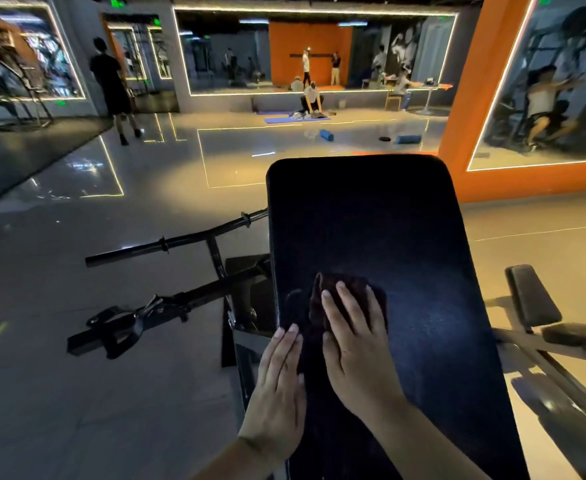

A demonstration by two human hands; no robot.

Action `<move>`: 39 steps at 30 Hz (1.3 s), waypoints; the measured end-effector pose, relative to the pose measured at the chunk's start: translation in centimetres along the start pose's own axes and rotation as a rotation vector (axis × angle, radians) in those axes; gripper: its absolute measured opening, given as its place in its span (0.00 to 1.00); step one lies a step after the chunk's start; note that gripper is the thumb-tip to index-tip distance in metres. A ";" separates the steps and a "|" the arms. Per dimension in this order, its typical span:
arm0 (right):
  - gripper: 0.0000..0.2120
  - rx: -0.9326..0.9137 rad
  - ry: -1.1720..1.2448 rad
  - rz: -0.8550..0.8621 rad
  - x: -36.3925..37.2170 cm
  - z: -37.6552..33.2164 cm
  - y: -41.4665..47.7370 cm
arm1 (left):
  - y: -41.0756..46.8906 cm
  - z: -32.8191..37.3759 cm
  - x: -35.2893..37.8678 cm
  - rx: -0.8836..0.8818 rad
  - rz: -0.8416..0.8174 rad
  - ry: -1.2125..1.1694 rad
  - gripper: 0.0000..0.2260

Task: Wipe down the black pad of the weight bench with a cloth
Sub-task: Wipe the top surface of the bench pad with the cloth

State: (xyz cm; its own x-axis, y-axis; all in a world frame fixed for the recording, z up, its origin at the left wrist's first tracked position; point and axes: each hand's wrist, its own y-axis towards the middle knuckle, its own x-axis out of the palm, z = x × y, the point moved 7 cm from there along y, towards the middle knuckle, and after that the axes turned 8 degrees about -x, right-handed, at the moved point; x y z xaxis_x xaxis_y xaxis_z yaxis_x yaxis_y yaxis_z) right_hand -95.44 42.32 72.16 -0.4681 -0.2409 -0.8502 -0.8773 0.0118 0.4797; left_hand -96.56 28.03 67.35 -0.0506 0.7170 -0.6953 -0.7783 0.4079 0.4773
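Pressing a dark cloth [353, 280] flat onto the black pad [371, 220] with the right hand [354, 341], fingers straight and spread over it, on the pad's near left part. Resting the left hand [281, 379] on the pad's left edge, fingers straight, gripping nothing, just left of the cloth.

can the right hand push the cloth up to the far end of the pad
Probably yes: the right hand lies flat on the cloth, and the black pad ahead of it is bare.
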 end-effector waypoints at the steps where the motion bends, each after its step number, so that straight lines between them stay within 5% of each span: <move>1: 0.27 -0.056 0.003 -0.019 -0.1 -0.5 -0.1 | 0.0 0.0 0.0 0.005 0.006 0.006 0.25; 4: 0.24 -0.163 -0.084 -0.045 -1.1 0.1 -0.1 | 0.1 0.0 0.0 -0.007 0.030 0.010 0.25; 9: 0.26 -0.093 -0.018 -0.071 1.1 -2.1 1.6 | 0.0 -0.4 -0.1 -0.002 0.054 -0.007 0.28; 14: 0.26 -0.308 -0.062 -0.168 0.6 -2.3 0.7 | -0.1 -0.3 0.1 0.004 0.062 0.015 0.27; 19: 0.30 -0.004 -0.082 0.012 -1.5 0.3 4.1 | -0.1 -0.1 0.1 -0.007 0.100 0.047 0.25; 26: 0.24 -0.371 -0.007 -0.044 -0.3 -2.0 1.9 | 0.0 -0.4 0.4 0.010 0.115 0.048 0.25; 31: 0.27 -0.101 0.032 0.061 -0.1 -2.1 3.3 | 0.0 -0.7 0.4 0.002 0.107 0.025 0.26; 37: 0.27 -0.362 -0.078 -0.073 0.3 -2.6 3.4 | 0.1 -0.1 0.1 0.026 0.112 0.045 0.26; 39: 0.28 -0.122 -0.141 0.017 -1.6 1.5 3.1 | 0.0 -0.5 0.2 -0.010 0.115 0.006 0.26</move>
State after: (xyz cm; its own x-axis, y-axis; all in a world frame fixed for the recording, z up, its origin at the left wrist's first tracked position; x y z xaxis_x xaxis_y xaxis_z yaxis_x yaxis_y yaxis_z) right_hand -97.60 44.24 74.69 -0.5002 -0.1035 -0.8597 -0.8540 -0.1049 0.5095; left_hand -96.88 27.91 67.00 -0.1436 0.7556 -0.6391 -0.7733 0.3173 0.5489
